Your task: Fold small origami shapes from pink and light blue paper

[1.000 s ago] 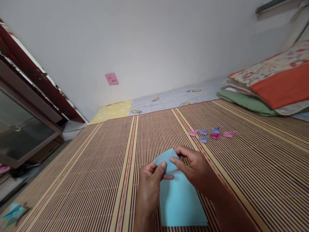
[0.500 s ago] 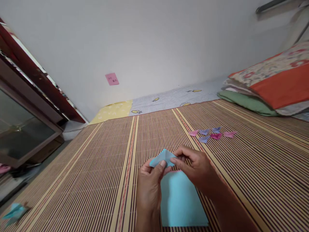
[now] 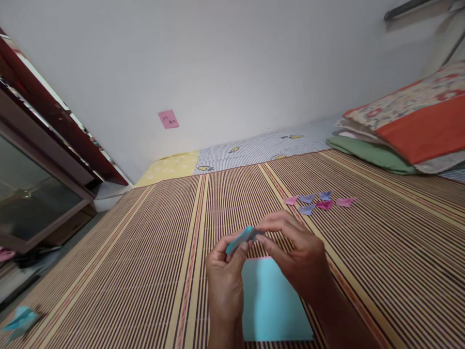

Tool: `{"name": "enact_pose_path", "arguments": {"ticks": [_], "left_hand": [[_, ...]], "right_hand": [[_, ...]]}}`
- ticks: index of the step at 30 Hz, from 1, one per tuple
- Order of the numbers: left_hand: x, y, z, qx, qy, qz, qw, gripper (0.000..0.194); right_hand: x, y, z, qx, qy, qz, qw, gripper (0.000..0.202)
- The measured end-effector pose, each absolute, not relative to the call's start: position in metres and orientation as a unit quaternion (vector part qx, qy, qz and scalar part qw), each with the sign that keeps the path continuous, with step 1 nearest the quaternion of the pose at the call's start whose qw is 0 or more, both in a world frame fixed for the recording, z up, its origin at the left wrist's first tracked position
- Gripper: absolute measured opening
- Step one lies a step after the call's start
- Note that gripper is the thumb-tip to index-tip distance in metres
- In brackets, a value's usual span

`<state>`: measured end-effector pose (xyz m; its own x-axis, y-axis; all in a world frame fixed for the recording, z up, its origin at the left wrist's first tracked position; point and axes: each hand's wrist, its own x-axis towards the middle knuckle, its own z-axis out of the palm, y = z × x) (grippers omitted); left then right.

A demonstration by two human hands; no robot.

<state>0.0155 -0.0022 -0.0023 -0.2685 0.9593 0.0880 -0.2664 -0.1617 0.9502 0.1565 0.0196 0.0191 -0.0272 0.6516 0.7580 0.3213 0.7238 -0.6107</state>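
Observation:
A small folded piece of light-blue paper [image 3: 241, 239] is pinched in my left hand [image 3: 225, 271], its thumb on the near face and the fingers behind. My right hand [image 3: 296, 247] grips the paper's right corner between thumb and fingertips; that corner is partly hidden. The paper is tilted, its peak pointing up. Below both hands a flat light-blue sheet or stack of paper [image 3: 274, 303] lies on the striped mat [image 3: 145, 271], with a thin pink edge showing at its far side.
Several small folded paper pieces, pink, magenta and lilac [image 3: 324, 205], lie on the mat beyond my right hand. A crumpled-looking blue folded paper [image 3: 22, 320] is at the lower left. Pillows [image 3: 425, 121] are stacked at the right. A pink note [image 3: 168, 119] is on the wall.
The folded paper has turned from showing a wide triangular face to a narrower, steeper view. My right hand's fingers have lifted and arched over its right side.

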Motion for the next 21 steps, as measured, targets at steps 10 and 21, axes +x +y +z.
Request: {"name": "enact_pose_path", "arguments": {"ticks": [10,21], "left_hand": [[0.0149,-0.0016,-0.0025,0.395,0.435,0.662,0.466,0.01],[0.016,-0.0034,0.003,0.406,0.455,0.646,0.459,0.016]], "right_hand": [[0.154,0.018,0.0211,-0.344,-0.708,0.129,0.603,0.015],[0.1545,0.0172,0.0202,-0.335,-0.712,0.14,0.601,0.014]]}}
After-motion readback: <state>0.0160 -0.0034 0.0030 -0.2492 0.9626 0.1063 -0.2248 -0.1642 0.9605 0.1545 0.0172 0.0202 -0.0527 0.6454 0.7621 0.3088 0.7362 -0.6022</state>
